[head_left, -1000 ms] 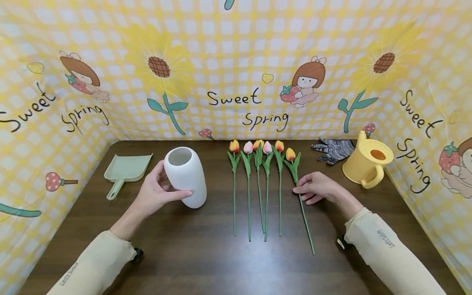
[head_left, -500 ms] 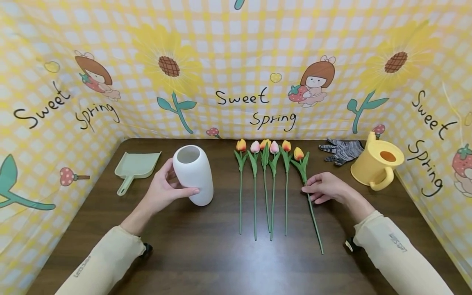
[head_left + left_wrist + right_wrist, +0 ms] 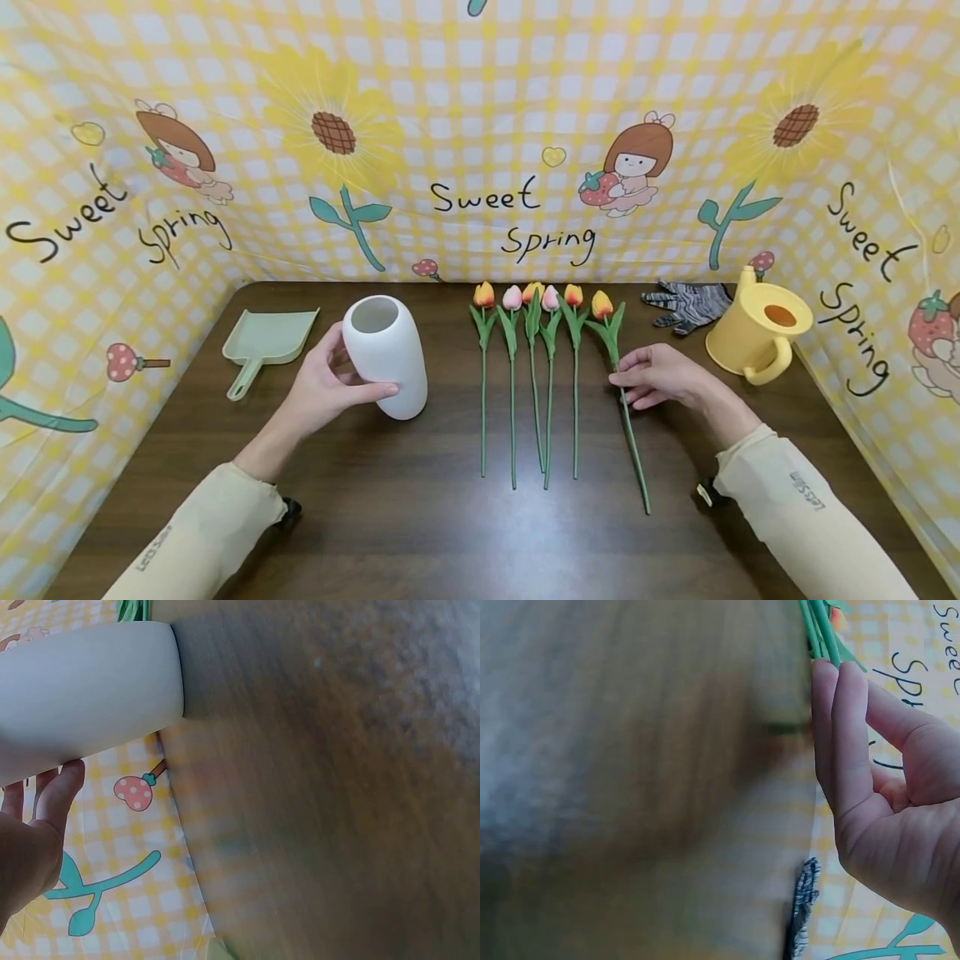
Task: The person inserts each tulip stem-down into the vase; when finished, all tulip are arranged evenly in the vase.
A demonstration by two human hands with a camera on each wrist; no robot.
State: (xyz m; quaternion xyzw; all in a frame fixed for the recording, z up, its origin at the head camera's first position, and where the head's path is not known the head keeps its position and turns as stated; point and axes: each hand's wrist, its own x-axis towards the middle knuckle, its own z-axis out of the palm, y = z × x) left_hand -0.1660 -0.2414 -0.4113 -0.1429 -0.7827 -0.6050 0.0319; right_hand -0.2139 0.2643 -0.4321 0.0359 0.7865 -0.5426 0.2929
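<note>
In the head view my left hand (image 3: 322,387) grips the white vase (image 3: 393,362) from its left side, thumb across the front. The vase leans slightly, its mouth facing up and nothing showing inside. In the left wrist view the fingertips touch the side of the vase (image 3: 97,690). My right hand (image 3: 663,379) pinches the stem of an orange-yellow tulip (image 3: 602,306), the rightmost in a row, its stem slanting toward me. Left of it lie several other tulips (image 3: 513,392), pink and orange-yellow, with their heads pointing away. Green stems (image 3: 821,630) show past the right fingertips in the right wrist view.
A yellow watering can (image 3: 750,333) stands at the back right, with a grey knit glove (image 3: 688,305) beside it. At the back left lies a pale green dustpan (image 3: 272,337). Yellow checked cloth (image 3: 480,125) walls the brown table (image 3: 420,517) at the back and sides.
The head view has shifted slightly sideways. My right hand and its tulip have moved a little right and away from the other tulips. The left hand keeps its grip on the vase.
</note>
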